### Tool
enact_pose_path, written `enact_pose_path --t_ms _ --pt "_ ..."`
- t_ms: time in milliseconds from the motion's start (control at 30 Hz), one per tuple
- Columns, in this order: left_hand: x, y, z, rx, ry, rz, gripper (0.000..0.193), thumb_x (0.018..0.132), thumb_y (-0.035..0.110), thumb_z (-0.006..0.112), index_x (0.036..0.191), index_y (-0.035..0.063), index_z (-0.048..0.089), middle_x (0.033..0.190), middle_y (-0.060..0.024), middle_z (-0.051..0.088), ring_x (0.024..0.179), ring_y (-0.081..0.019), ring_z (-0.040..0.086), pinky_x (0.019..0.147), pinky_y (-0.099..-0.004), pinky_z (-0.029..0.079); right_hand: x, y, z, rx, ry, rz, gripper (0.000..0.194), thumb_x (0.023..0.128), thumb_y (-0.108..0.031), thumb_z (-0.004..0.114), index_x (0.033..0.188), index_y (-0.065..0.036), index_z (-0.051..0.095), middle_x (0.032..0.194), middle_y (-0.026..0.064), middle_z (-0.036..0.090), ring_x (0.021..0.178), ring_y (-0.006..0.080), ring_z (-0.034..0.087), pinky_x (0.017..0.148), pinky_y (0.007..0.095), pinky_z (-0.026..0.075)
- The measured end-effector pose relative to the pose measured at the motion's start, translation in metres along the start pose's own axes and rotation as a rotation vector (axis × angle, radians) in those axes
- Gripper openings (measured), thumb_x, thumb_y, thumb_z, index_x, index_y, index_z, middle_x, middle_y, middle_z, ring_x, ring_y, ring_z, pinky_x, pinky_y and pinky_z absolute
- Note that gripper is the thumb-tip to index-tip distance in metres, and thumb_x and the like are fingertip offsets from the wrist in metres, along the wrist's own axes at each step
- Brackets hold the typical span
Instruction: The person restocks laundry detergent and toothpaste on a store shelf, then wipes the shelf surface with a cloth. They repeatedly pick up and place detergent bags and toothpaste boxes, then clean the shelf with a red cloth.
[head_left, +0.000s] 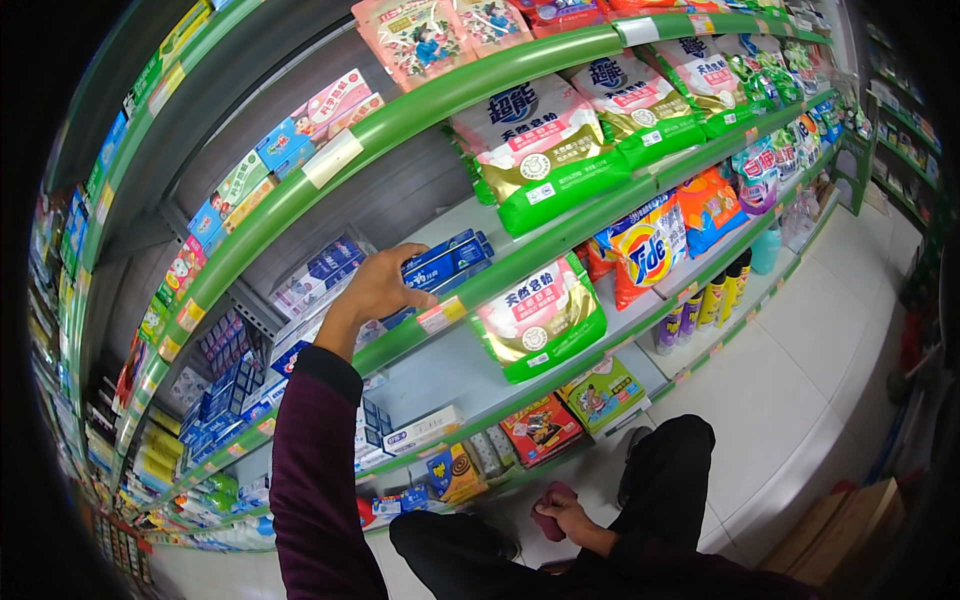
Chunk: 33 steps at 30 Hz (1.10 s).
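My left hand (386, 285) reaches onto a green-edged shelf, its fingers and thumb around the near end of a stack of blue toothpaste boxes (446, 262). A price tag (442, 315) sits on the shelf edge just below the thumb. More blue and white boxes (330, 262) lie to the left of and behind the hand. My right hand (566, 514) is low, near my knees, closed on a crumpled dark red cloth (551, 517). Large green and white bags of soap powder (544, 157) stand to the right of the boxes.
Another soap powder bag (540, 322) leans on the shelf below, with a Tide bag (649, 244) to its right. Spray cans (712, 296) stand lower down. The green shelf rail (525, 277) runs across in front. A cardboard box (832, 532) is on the floor at lower right.
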<state>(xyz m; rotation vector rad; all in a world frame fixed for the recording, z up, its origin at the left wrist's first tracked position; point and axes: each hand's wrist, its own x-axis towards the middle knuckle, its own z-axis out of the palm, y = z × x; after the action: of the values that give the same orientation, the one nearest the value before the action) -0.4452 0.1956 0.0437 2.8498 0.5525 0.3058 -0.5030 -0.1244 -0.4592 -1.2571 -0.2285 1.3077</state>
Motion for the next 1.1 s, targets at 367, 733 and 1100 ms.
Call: enact_pose_path --t_ms 367,733,1100 --pt "0.011 -0.009 -0.003 -0.239 -0.158 -0.166 0.059 0.076 0.019 0.092 0.127 -0.0002 0.07 0.109 -0.0121 0.077 0.098 -0.0203 0.07 0.09 -0.0335 0.054 -0.003 -0.003 0.001 -0.048 0.0 -0.058 0.01 0.097 -0.013 0.073 0.099 -0.004 0.069 0.092 0.0079 0.071 0.083 0.0193 0.07 0.075 0.0338 0.056" --pt "0.014 -0.015 -0.005 -0.178 -0.159 -0.089 0.061 0.084 0.021 0.084 0.138 0.0019 0.062 0.118 -0.0169 0.074 0.105 -0.0256 0.069 0.095 -0.0355 0.053 0.002 0.009 0.001 -0.011 -0.033 -0.015 0.015 0.096 -0.02 0.076 0.092 -0.006 0.07 0.084 0.0003 0.065 0.08 0.012 0.058 0.077 0.0308 0.047" --pt "0.02 -0.004 -0.001 0.105 -0.153 -0.089 0.08 0.074 0.02 0.089 0.144 0.0052 0.053 0.125 -0.0243 0.07 0.117 -0.0379 0.067 0.101 -0.0415 0.052 0.006 0.012 0.002 -0.12 -0.029 0.038 0.016 0.093 -0.02 0.079 0.099 -0.007 0.071 0.093 0.0045 0.071 0.086 0.016 0.067 0.08 0.033 0.054"
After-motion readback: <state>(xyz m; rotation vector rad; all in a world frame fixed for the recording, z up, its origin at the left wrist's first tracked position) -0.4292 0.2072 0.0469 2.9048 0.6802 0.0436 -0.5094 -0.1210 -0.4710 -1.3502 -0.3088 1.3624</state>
